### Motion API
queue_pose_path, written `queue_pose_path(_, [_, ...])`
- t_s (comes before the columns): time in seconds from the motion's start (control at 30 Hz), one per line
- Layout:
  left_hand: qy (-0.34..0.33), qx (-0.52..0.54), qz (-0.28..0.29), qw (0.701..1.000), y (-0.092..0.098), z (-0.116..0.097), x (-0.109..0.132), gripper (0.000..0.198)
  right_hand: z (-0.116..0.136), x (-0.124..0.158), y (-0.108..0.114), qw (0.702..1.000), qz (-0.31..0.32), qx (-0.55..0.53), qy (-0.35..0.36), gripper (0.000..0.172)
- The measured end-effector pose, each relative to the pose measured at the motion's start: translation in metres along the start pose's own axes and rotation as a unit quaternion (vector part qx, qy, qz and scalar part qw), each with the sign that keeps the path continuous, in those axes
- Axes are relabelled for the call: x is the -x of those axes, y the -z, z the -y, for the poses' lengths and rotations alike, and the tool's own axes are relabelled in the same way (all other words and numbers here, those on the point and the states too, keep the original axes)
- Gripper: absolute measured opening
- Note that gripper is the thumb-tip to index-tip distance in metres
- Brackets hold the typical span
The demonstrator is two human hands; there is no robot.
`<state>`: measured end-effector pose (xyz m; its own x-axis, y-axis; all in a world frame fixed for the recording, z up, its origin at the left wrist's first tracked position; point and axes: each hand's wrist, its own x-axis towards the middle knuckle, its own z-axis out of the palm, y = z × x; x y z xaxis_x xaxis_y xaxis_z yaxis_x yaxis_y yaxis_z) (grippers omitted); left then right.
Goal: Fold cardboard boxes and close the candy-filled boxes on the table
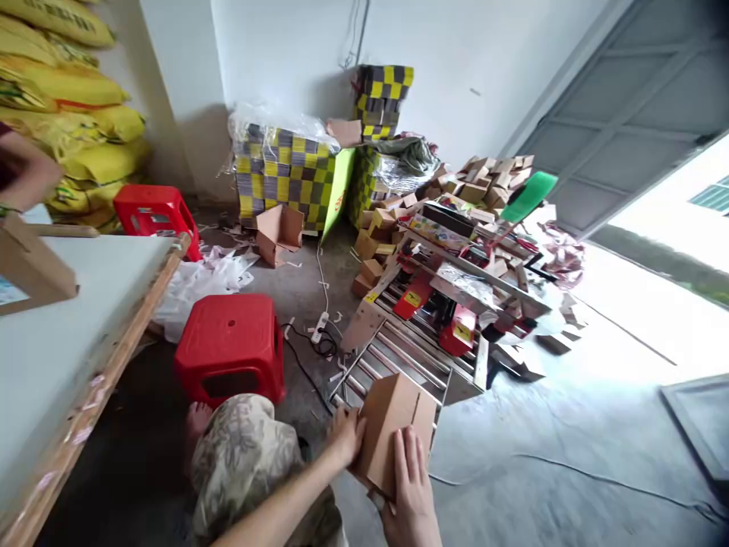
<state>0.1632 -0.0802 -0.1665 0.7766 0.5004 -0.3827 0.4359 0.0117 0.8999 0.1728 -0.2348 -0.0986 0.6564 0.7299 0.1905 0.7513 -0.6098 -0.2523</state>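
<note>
Between my two hands is a brown cardboard box (379, 429), tilted, at the near end of a metal roller conveyor (392, 351). My left hand (346, 437) grips the box's left side, fingers curled against it. Along the right part of the box, over the flap seam, my right hand (413, 482) presses with fingers stretched out and thumb low. The box's underside is hidden, so I cannot tell whether it rests on the rollers. Further up the conveyor stands a carton-taping machine (438, 300) with red parts.
A red stool (231, 342) stands left of my knee, another red stool (151, 213) behind it. At left is a white table (108, 304), with a co-worker's arm (26, 171) over a carton. Many small boxes (490, 178) pile behind the machine. A cable (604, 479) crosses the floor at right.
</note>
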Motion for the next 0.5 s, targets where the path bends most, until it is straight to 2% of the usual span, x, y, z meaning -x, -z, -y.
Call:
queue_pose_path(0.03, [-0.01,-0.015,-0.016,1.0,-0.002,0.001,-0.002,0.042,-0.003,-0.003,-0.01,1.0,0.004,0.023,-0.007,0.09])
queue_pose_path(0.1, [-0.063,-0.038,-0.038,0.997,0.008,0.004,-0.004,0.045,-0.015,-0.023,-0.026,0.998,0.009,0.058,-0.021,0.092])
queue_pose_path(0.2, [-0.12,-0.005,-0.037,0.992,0.053,0.007,0.004,0.042,-0.055,-0.089,-0.033,0.995,0.015,0.08,-0.056,0.086])
queue_pose_path(0.27, [-0.095,0.044,-0.056,0.993,0.095,0.009,0.016,0.041,-0.094,-0.149,-0.023,0.991,0.043,0.08,-0.1,0.082])
queue_pose_path(0.3, [-0.071,0.069,-0.084,0.992,0.117,0.011,0.025,0.042,-0.113,-0.18,-0.015,0.987,0.064,0.074,-0.125,0.08])
queue_pose_path(0.37, [-0.023,0.108,-0.161,0.981,0.158,0.014,0.047,0.044,-0.142,-0.235,0.004,0.983,0.067,0.068,-0.155,0.073])
queue_pose_path(0.43, [0.017,0.119,-0.242,0.963,0.194,0.015,0.072,0.042,-0.149,-0.271,0.016,0.983,0.038,0.073,-0.165,0.066])
queue_pose_path(0.5, [0.061,0.071,-0.328,0.94,0.22,0.015,0.097,0.037,-0.128,-0.281,0.011,0.985,0.004,0.08,-0.151,0.063])
